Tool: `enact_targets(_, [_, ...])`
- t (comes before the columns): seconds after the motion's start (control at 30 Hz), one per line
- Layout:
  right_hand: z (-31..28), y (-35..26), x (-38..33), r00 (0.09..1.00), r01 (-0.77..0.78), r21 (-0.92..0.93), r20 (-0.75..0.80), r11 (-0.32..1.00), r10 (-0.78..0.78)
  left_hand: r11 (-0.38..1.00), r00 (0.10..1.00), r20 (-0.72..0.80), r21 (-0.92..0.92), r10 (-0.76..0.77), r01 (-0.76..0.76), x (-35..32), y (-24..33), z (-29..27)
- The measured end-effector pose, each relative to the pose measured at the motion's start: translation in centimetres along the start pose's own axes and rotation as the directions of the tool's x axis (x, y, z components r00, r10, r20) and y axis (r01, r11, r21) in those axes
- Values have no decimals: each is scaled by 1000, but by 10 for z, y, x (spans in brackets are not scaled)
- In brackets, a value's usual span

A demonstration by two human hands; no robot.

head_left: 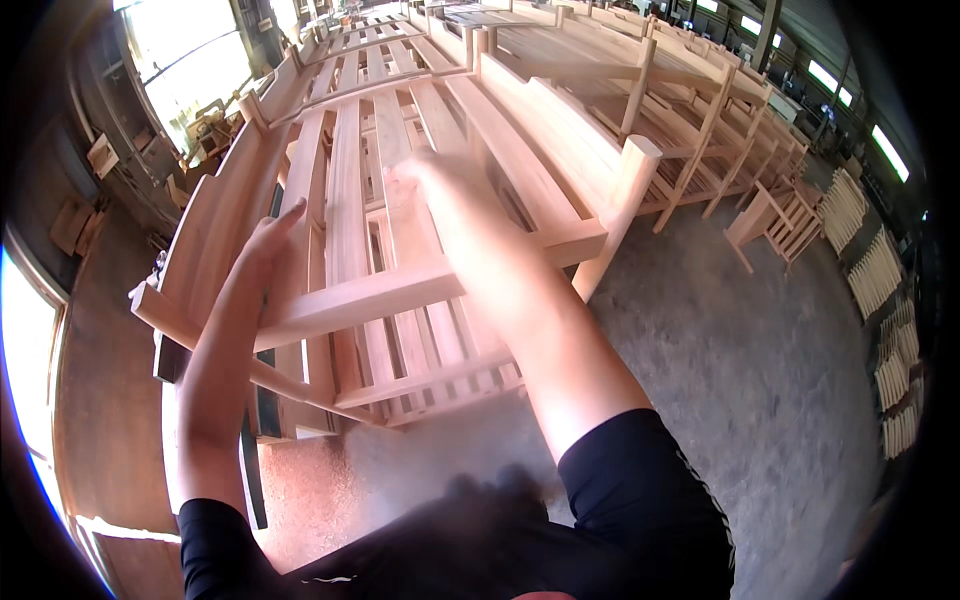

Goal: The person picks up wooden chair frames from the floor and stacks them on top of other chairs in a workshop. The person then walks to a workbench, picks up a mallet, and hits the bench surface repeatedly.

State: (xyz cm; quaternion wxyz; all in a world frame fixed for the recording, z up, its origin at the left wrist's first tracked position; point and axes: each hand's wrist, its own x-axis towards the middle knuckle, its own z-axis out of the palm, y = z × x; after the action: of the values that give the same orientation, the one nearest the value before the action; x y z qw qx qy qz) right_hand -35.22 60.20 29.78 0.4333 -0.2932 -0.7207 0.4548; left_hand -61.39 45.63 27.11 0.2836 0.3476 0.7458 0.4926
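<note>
A pale wooden bench frame [400, 290] made of long slats lies in front of me, its square leg [625, 195] sticking up at the right. My left hand [268, 240] rests flat against the left slats with its fingers stretched out. My right hand [430, 180] reaches across the middle slats; it is blurred, fingers apart, with nothing in it that I can see. Both forearms come up from black sleeves at the lower edge.
More unfinished wooden benches [640, 90] stand stacked behind and to the right. Smaller wooden frames [780, 220] and bundles of slats [880, 270] sit along the right on the grey concrete floor [740, 380]. Bright windows [190, 60] are at the left.
</note>
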Motion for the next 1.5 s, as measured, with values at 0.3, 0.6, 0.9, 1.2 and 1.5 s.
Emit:
enact_targets(0.3, [-29, -17, -92, 564, 729, -193, -375, 657, -736, 403, 113, -504, 515, 857, -757, -193, -30, -17])
enact_targets(0.6, [-164, 294, -284, 849, -122, -177, -529, 977, 10, 918, 790, -513, 365, 336, -153, -232, -329, -33])
enact_targets(0.9, [-131, 379, -240, 902, -174, 52, -392, 983, 180, 998, 838, -545, -33, 29, -56, -122, -383, 13])
enact_targets(1.2, [-144, 387, -237, 918, -189, -56, -364, 980, 156, 985, 773, -634, -127, 12, -120, -117, -385, 32])
enact_targets(1.5, [-128, 365, -228, 800, -349, -424, -599, 836, 31, 991, 718, -695, -66, 41, -120, -122, -371, 32])
